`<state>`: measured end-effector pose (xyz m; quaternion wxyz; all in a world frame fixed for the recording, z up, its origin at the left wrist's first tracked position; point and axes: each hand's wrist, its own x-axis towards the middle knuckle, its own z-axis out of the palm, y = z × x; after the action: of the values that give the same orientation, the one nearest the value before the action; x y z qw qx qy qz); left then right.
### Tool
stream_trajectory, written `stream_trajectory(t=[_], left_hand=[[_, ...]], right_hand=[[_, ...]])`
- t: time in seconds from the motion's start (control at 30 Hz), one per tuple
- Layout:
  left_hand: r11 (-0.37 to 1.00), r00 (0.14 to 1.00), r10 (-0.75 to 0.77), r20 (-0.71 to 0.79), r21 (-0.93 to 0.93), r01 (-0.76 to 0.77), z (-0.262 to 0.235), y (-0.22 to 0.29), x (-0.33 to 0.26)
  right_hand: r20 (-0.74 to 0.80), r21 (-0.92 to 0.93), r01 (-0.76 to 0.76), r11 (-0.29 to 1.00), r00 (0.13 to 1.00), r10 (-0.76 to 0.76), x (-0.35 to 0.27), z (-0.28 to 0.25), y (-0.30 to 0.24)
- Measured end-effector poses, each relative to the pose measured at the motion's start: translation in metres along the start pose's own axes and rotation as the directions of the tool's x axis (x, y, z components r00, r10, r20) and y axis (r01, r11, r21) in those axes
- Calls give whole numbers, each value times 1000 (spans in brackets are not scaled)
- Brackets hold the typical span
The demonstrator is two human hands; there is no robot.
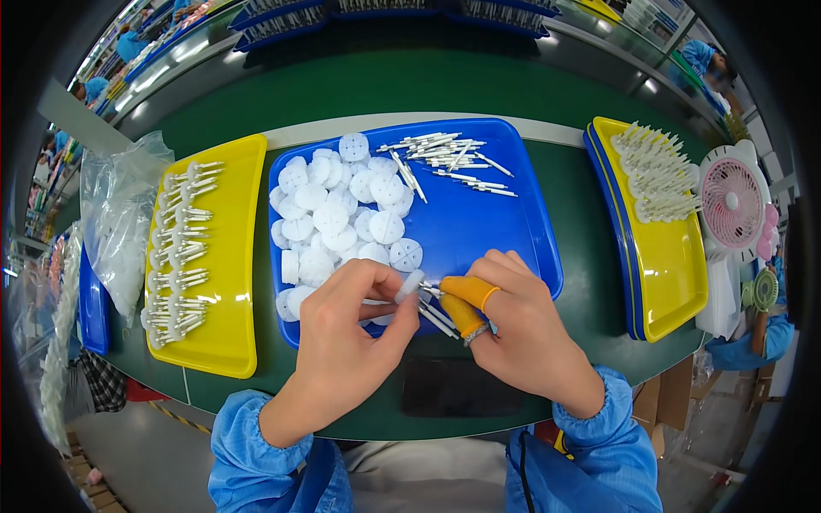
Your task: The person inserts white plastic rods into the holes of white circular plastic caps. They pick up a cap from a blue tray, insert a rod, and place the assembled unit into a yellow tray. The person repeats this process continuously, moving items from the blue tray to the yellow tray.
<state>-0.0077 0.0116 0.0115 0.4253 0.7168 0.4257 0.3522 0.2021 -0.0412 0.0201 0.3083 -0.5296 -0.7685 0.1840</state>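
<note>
My left hand (pixel 355 321) is closed, pinching a white plastic disc (pixel 410 286) on edge between thumb and forefinger. Against it, my right hand (pixel 513 318) pinches a thin metal-and-white pin (pixel 432 291) that meets the disc; yellow covers sleeve its thumb and forefinger. Below the disc, several more white pins (pixel 438 318) stick out between the hands. Both hands are over the near edge of a blue tray (pixel 522 231). A heap of round white discs with small holes (pixel 333 218) fills its left half, and loose white pins (pixel 453 156) lie at its back.
A yellow tray (pixel 235 256) on the left holds rows of discs fitted with pins. Stacked trays, a yellow one (pixel 671 308) on top, stand at right with similar pieces. Beside them is a pink-and-white fan (pixel 732 201). A dark flat object (pixel 457 389) lies near the table's front edge.
</note>
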Motion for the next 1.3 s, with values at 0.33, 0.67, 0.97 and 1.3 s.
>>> stream_trajectory(t=[0.33, 0.67, 0.97, 1.3], left_hand=[[981, 989, 141, -31, 136, -136, 3, -4, -4], [964, 985, 169, -15, 212, -162, 9, -1, -12], [926, 932, 242, -269, 350, -140, -21, -15, -4], [826, 717, 243, -653, 528, 200, -98, -62, -64]], right_hand=[[-50, 22, 27, 999, 998, -26, 1, 14, -9], [-214, 118, 36, 992, 977, -10, -6, 32, -7], [-313, -224, -105, 969, 949, 31, 42, 3, 45], [-223, -501, -299, 812, 951, 213, 41, -4, 94]])
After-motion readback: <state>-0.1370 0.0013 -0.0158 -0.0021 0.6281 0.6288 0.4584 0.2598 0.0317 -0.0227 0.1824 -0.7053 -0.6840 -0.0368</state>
